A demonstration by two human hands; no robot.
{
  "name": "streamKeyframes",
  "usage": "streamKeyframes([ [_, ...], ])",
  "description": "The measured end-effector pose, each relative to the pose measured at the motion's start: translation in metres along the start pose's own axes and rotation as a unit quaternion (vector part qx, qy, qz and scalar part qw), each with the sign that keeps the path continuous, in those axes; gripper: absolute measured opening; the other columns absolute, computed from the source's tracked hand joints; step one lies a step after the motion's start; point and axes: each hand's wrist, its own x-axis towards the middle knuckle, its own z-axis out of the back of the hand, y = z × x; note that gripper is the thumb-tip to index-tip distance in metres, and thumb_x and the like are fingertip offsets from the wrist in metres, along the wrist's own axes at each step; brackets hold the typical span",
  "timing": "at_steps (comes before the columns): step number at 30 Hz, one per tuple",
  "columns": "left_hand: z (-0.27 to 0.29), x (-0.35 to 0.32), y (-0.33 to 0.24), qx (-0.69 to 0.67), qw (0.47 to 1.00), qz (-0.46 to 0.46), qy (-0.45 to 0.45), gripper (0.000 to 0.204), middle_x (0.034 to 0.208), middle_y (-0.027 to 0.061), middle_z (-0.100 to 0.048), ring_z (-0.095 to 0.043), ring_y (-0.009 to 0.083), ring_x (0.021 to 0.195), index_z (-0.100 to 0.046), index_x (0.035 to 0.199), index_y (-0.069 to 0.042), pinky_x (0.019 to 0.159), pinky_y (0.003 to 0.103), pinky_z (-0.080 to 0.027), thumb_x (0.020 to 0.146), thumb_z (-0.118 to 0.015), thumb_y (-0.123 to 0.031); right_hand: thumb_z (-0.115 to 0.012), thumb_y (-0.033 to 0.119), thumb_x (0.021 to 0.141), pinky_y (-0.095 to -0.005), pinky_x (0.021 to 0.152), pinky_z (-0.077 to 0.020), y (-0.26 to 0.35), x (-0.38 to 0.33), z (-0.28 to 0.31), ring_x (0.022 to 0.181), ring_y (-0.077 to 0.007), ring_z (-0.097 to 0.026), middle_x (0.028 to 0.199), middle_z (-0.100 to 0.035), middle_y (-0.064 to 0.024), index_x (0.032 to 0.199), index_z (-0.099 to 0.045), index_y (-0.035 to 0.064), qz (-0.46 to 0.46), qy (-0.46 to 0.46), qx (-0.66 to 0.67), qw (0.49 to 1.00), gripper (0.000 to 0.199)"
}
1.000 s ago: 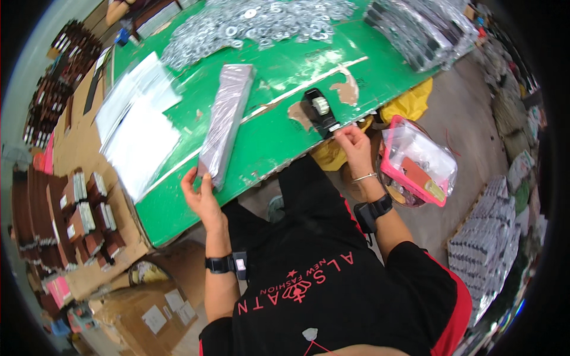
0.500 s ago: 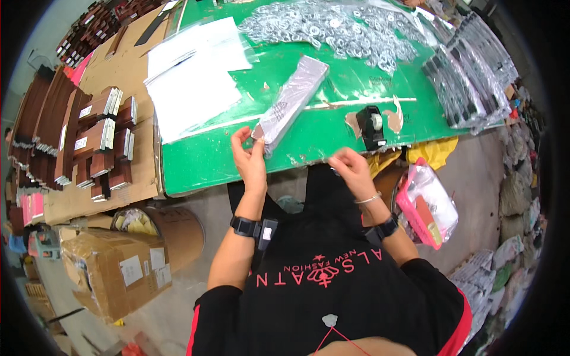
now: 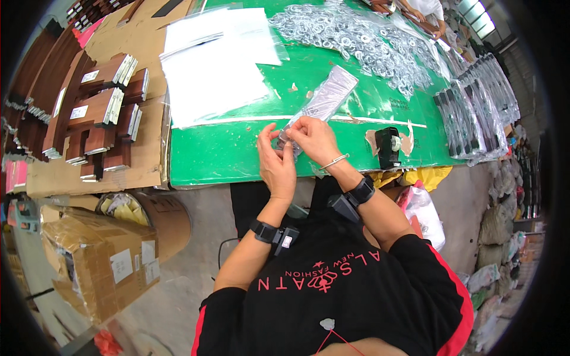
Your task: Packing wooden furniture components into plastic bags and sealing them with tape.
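Note:
A long flat packet (image 3: 332,92) in clear plastic, with greyish-purple contents, lies aslant on the green table (image 3: 214,160). My left hand (image 3: 276,169) is at its near end, thumb and fingers closed about the plastic. My right hand (image 3: 314,139) meets it there, fingertips pinching the same end and covering part of it. What exactly lies between the fingertips is hidden. To the right of my hands stands a black tape dispenser (image 3: 389,148).
White plastic bags (image 3: 214,89) lie flat on the left. Clear-wrapped grey rings (image 3: 356,38) are heaped at the back. Wrapped packs (image 3: 469,118) stand at the right end. Dark brown wooden strips (image 3: 89,127) are piled on cardboard at left. A co-worker's hands (image 3: 427,18) show far right.
My right hand has moved left and forward from the table's edge onto the packet's near end. My left hand stays at that end. The whole view has shifted somewhat.

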Motion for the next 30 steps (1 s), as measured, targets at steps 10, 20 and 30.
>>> streamKeyframes([
  [10, 0.003, -0.002, 0.0, 0.082, 0.997, -0.008, 0.004, 0.029, 0.112, 0.0092, -0.054, -0.061, 0.0204, 0.076, -0.063, 0.117, -0.01, 0.07, 0.034, -0.051, 0.089, -0.062, -0.013, -0.066, 0.024, 0.077, -0.0427, 0.062, -0.0516, 0.005, 0.002, -0.001, 0.069, -0.034, -0.067, 0.068, -0.067, -0.0144, 0.076, -0.069, 0.0048, -0.006, 0.007, -0.085, 0.996, 0.02],
  [20, 0.002, 0.003, -0.001, 0.075, 0.997, 0.006, 0.02, 0.025, 0.109, 0.0075, -0.055, -0.057, 0.0176, 0.073, -0.065, 0.113, -0.009, 0.068, 0.032, -0.049, 0.088, -0.063, -0.012, -0.076, 0.013, 0.082, -0.0229, 0.06, -0.0455, -0.025, 0.006, 0.031, 0.067, -0.0068, -0.06, 0.074, -0.067, -0.002, 0.108, -0.061, 0.0045, -0.049, 0.153, 0.151, 0.975, 0.031],
  [30, 0.001, 0.002, 0.003, 0.085, 0.996, -0.002, 0.024, 0.027, 0.109, 0.0066, -0.054, -0.055, 0.0137, 0.071, -0.065, 0.115, -0.01, 0.065, 0.029, -0.048, 0.088, -0.064, -0.012, -0.077, 0.011, 0.08, -0.0252, 0.059, -0.0469, -0.055, -0.018, 0.011, 0.067, -0.0112, -0.063, 0.076, -0.069, -0.0063, 0.104, -0.054, 0.0044, -0.028, 0.067, 0.247, 0.966, 0.034],
])
